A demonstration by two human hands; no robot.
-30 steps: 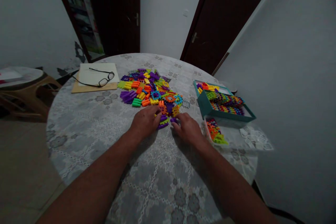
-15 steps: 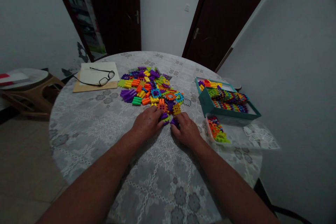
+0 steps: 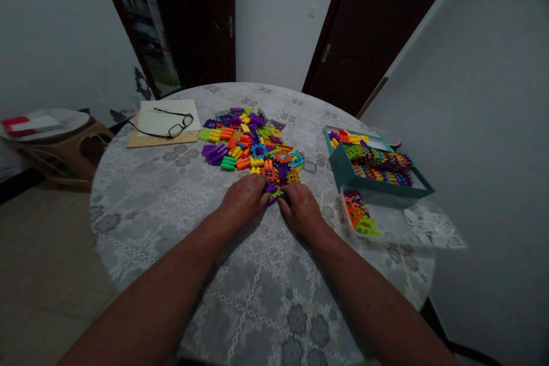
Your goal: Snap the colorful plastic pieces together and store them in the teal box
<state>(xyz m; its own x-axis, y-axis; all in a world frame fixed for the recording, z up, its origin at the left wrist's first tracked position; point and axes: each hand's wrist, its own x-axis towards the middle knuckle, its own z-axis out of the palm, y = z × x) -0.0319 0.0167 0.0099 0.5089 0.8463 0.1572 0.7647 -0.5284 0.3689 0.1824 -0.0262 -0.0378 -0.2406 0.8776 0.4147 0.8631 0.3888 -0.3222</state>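
Observation:
A small purple and lime-green plastic building block (image 3: pixel 273 194) lies between my two hands at the near edge of a colourful pile. My left hand (image 3: pixel 243 199) is closed on its left side, thumb nearest me. From the right, my right hand (image 3: pixel 302 207) has its thumb and fingers closed at the green end of the same piece; whether anything else is inside that grip is hidden. Just beyond my fingertips sit an orange square block (image 3: pixel 269 171) and a yellow lattice block (image 3: pixel 293 175). The pile of building blocks (image 3: pixel 258 150) spreads away behind them.
On the right stand a teal box (image 3: pixel 377 183) of blocks and a clear plastic tub (image 3: pixel 346 222) with coloured pieces. Black glasses (image 3: pixel 175 130) rest on paper and a board at the left. A patterned cloth (image 3: pixel 257 297) covers the round table.
My right hand has moved in against the block at my left hand. The purple piece seen in my right hand earlier no longer shows separately. The view has shifted slightly.

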